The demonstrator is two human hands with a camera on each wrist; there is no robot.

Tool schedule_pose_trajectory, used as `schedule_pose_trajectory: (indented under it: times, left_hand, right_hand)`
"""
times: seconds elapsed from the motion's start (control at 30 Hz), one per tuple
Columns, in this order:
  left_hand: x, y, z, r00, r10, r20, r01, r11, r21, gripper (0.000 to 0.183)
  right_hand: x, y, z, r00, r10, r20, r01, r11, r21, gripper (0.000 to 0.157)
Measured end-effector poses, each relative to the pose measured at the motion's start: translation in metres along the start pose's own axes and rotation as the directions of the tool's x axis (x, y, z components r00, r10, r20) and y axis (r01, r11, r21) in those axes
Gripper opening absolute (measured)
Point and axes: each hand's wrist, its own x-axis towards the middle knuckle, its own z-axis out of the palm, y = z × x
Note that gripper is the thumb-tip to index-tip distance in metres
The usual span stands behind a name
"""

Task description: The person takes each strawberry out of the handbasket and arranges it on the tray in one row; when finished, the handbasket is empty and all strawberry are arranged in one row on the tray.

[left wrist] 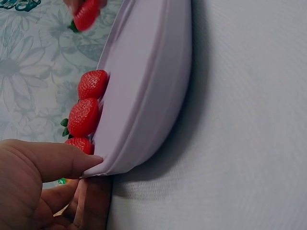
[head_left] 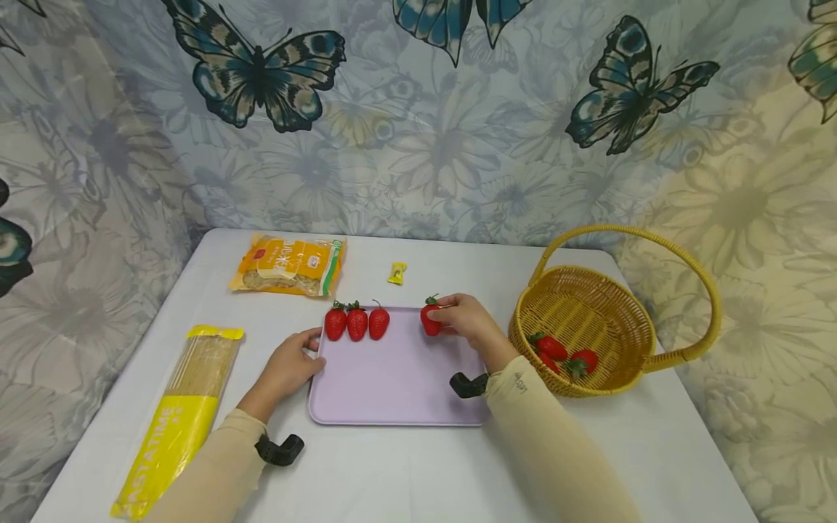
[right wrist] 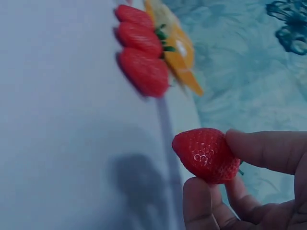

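Note:
A lilac tray (head_left: 399,388) lies mid-table, with three strawberries in a row along its far left edge; the nearest to the middle is one strawberry (head_left: 378,322). My left hand (head_left: 288,369) grips the tray's left rim, thumb on top and fingers beneath, as the left wrist view shows. Between thumb and fingertips my right hand (head_left: 467,323) pinches another strawberry (right wrist: 206,155), held above the tray's far right part, its green leaves pointing away. The right wrist view shows its shadow on the tray below, apart from the row.
At the right stands a yellow wicker basket (head_left: 588,290) with a tall handle and several strawberries (head_left: 582,362) inside. An orange food bag (head_left: 288,265) and a small yellow wrapped candy (head_left: 397,273) lie behind the tray. A yellow pasta pack (head_left: 176,421) lies at the left.

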Motion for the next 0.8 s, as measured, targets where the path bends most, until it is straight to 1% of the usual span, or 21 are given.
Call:
schedule_pose_trajectory:
  times: [0.13, 0.23, 0.33, 0.4, 0.53, 0.8]
  left_hand:
    - [0.000, 0.000, 0.000, 1.000, -0.006, 0.002, 0.006, 1.000, 0.005, 0.060]
    - [0.000, 0.000, 0.000, 1.000, -0.017, 0.004, 0.017, 1.000, 0.001, 0.059]
    - [0.001, -0.001, 0.000, 1.000, -0.022, 0.004, 0.022, 1.000, 0.003, 0.060]
    - [0.001, 0.000, 0.000, 1.000, -0.022, 0.004, 0.022, 1.000, 0.007, 0.060]
    - [0.001, 0.000, -0.001, 1.000, -0.021, 0.001, 0.021, 1.000, 0.019, 0.060]
    - [0.000, 0.001, 0.000, 1.000, -0.010, -0.002, 0.010, 1.000, 0.013, 0.060]
  right_hand:
    - [0.010, 0.002, 0.025, 0.998, 0.052, -0.036, -0.053, 0.999, -0.014, 0.040]
    - [0.016, 0.004, 0.038, 0.996, 0.059, -0.069, -0.061, 0.998, -0.019, 0.039]
    - [0.021, 0.006, 0.047, 0.995, 0.042, -0.086, -0.044, 0.999, -0.030, 0.035]
    - [0.023, 0.008, 0.052, 0.995, 0.035, -0.097, -0.040, 0.998, -0.054, 0.032]
    - [0.024, 0.009, 0.058, 0.993, 0.030, -0.111, -0.038, 0.997, -0.067, 0.028]
    - [0.022, 0.005, 0.067, 0.989, 0.015, -0.149, -0.031, 0.994, -0.104, 0.025]
